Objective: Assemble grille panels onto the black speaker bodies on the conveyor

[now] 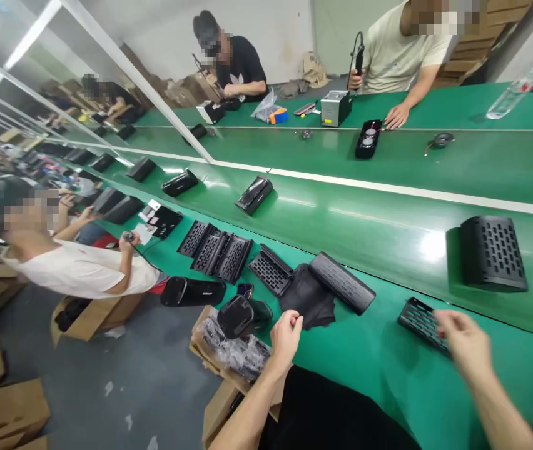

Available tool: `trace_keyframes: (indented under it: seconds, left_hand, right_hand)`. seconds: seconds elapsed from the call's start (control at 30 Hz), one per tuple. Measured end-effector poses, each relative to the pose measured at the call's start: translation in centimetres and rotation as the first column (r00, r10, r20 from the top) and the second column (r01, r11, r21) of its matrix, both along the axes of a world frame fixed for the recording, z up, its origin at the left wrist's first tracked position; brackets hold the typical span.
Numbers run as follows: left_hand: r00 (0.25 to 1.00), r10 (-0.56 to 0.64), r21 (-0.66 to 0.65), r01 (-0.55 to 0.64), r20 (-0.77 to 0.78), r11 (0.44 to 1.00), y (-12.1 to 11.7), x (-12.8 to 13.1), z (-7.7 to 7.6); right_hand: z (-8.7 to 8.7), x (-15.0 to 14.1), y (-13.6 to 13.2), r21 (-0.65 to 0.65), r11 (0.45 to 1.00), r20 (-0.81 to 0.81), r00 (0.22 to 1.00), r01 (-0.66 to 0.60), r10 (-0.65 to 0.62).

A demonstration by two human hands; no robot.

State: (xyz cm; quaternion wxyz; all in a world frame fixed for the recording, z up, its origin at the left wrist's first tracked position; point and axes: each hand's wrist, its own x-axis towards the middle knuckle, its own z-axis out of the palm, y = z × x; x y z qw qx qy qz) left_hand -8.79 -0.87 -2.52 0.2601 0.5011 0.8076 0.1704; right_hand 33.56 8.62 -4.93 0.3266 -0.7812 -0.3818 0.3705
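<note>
My left hand point(286, 337) is closed in a pinch at the lower left edge of a black cloth sheet point(311, 297). What its fingertips hold, if anything, is hidden. A black speaker grille point(419, 320) with rows of slots is at my right hand point(466, 344), whose slightly blurred fingers close over its near end; a shadow lies below the grille. Against the cloth rest another grille point(271, 269) on the left and a long rounded black cover point(342, 282) on the right. Beside my left forearm stands a black speaker housing point(243, 315).
More grilles point(217, 250) lie to the left, near a black speaker point(192, 292). A cardboard box of plastic-wrapped parts point(233, 347) sits at the bench edge. Speaker bodies are on the green conveyor, one large point(494, 253) at right. Co-workers sit left and opposite.
</note>
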Motion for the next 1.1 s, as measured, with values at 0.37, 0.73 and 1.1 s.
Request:
trace_keyframes:
  seconds: [0.37, 0.73, 1.1]
  left_hand:
    - [0.961, -0.204, -0.125, 0.229, 0.189, 0.965, 2.7, -0.5, 0.0]
    - [0.413, -0.165, -0.128, 0.595, 0.895, 0.794, 4.5, 4.6, 3.9]
    - [0.713, -0.419, -0.036, 0.527, 0.563, 0.849, 13.6, 23.6, 1.3]
  right_hand:
    - [-1.8, -9.4, -10.3, -0.064, 0.982, -0.322, 0.935, -0.180, 0.150]
    - [6.6, -13.7, -9.3, 0.179, 0.845, -0.598, 0.627, -0.504, 0.500]
    - [0.2, 1.7, -6.7, -0.038, 0.996, -0.182, 0.980, 0.078, -0.084]
